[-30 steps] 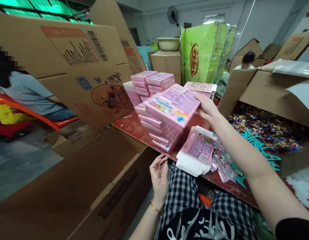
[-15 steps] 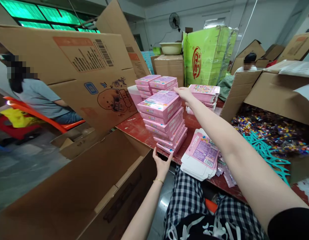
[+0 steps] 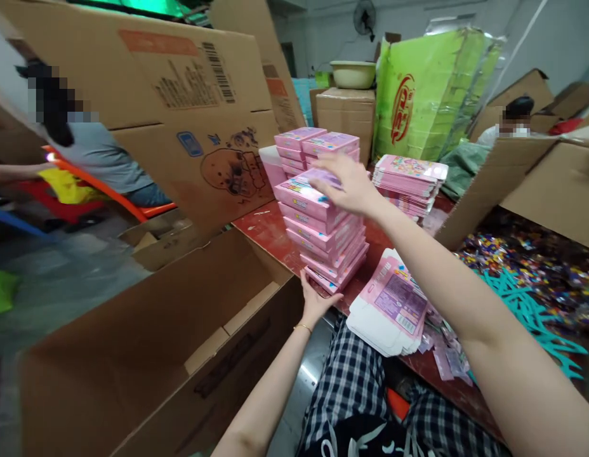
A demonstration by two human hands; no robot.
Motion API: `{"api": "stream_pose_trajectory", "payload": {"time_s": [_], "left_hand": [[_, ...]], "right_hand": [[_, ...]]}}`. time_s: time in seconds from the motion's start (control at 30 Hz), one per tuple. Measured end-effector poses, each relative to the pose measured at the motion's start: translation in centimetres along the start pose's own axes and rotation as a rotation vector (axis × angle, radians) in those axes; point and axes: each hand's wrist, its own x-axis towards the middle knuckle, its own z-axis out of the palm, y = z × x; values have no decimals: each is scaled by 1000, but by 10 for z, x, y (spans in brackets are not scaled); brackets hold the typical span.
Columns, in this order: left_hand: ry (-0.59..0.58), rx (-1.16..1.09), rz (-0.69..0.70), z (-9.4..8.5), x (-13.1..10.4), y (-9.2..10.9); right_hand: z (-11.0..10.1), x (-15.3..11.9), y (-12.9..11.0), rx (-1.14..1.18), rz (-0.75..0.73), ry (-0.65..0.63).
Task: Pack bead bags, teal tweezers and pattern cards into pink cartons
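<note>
Upper left of frame: seated person point(image 3: 106, 162) in a grey-blue shirt. Lower left: big open carton point(image 3: 132, 311), beside the table point(image 3: 259, 222). Centre: tall stack of pink boxes point(image 3: 318, 238) near the table's edge, layers out of line. Left hand point(image 3: 316, 301) low at its near corner, thumb and fingers spread; can't tell whether it bears weight. Right hand point(image 3: 349, 184) over the stack's top, fingers splayed, unclenched; pressure unclear. Main risk, I judge: a sideways push up high would slide the uneven layers, tipping boxes off the edge. Right of centre: flat boxes point(image 3: 394, 301), overhanging; a knee bump might spill them. Lower right: small packets point(image 3: 449, 358), teal plastic pieces point(image 3: 527, 324).
</note>
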Motion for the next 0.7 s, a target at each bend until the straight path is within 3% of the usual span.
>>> {"api": "stream_pose_trajectory", "payload": {"time_s": [0.17,0.4,0.53,0.7], "left_hand": [[-72,199,30,12,-5,-3],[-65,107,40,7,3,-1],[-70,91,70,-12,12,-2],[-16,24,79,-57,16,-13]], "right_hand": [[12,-15,7,67,35,-84],[10,-22,8,189,60,-37],[18,-16,5,163,74,-23],[43,10,-8,225,52,-60]]}}
